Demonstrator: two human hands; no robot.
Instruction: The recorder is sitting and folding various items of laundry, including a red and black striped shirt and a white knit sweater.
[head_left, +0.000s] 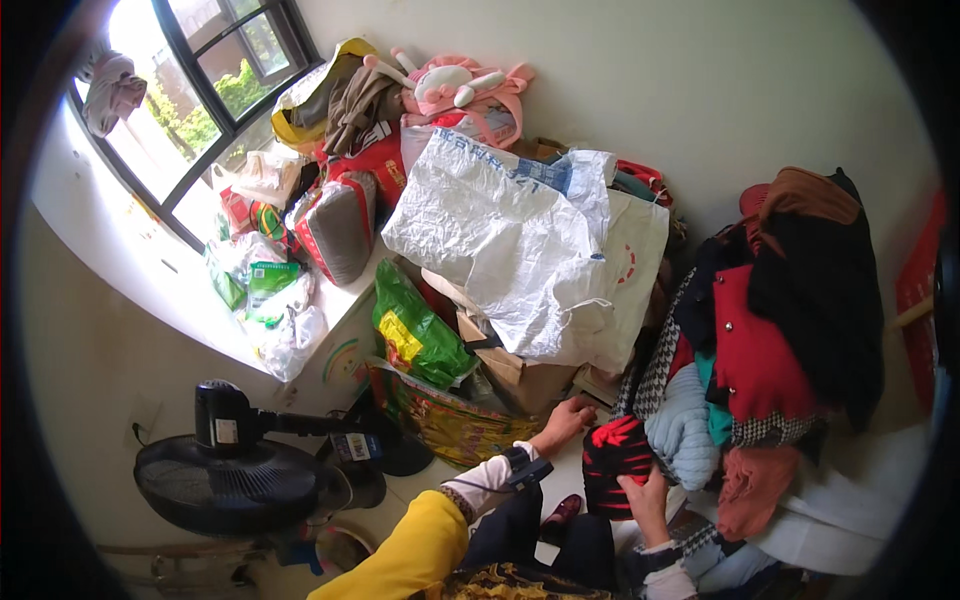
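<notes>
A black cloth item with red streaks (618, 464), perhaps a folded knit garment, is in front of me at the right. My right hand (648, 502) grips its lower right edge, thumb on top. Just left of its upper edge is my left hand (566, 424), fingers loosely bent and apart, with nothing visible in them. A light blue knitted garment (684, 432) lies right beside the black and red cloth. Behind it rises a pile of clothes with a red buttoned garment (755, 350), a black garment (822, 290) and a rust-coloured cloth (757, 488).
Large white woven sacks (500, 240) cover a heap by the wall. A patterned shopping bag (450, 420) with a green plastic bag (415, 325) stands ahead of my left arm. The black fan (225, 490) is at left. Several bags crowd the windowsill (345, 312).
</notes>
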